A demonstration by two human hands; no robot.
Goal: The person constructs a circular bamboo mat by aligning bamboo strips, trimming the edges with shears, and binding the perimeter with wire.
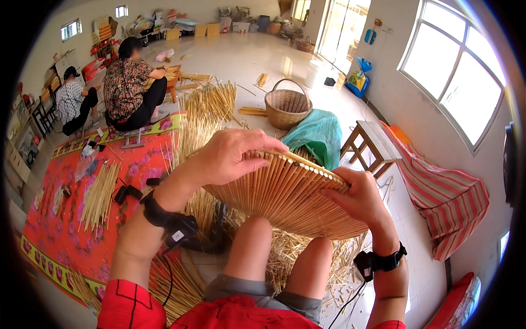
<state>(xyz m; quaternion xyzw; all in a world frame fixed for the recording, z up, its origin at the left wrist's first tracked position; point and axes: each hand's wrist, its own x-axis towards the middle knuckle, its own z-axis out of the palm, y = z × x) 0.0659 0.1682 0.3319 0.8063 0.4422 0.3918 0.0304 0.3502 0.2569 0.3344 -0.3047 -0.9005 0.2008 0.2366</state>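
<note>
A stiff mat of straw-coloured stalks [279,192] laid side by side is held up above my knees, its cut stalk ends forming the upper edge. My left hand [224,156] grips that edge at the left, thumb on the near face and fingers over the top. At the right end, my right hand [359,197] pinches the edge the same way, its thumb on the near face. The fingers behind the mat are partly hidden. Below it, cut stalk pieces [287,260] litter the floor around my legs.
Long stalks [208,104] lie in a heap ahead. Beyond the mat are a wicker basket [287,104], a green plastic bag [318,131] and a wooden stool [372,140]. Two people sit at the left by a red floral floor cloth [66,203]. Striped fabric [438,192] lies along the right wall.
</note>
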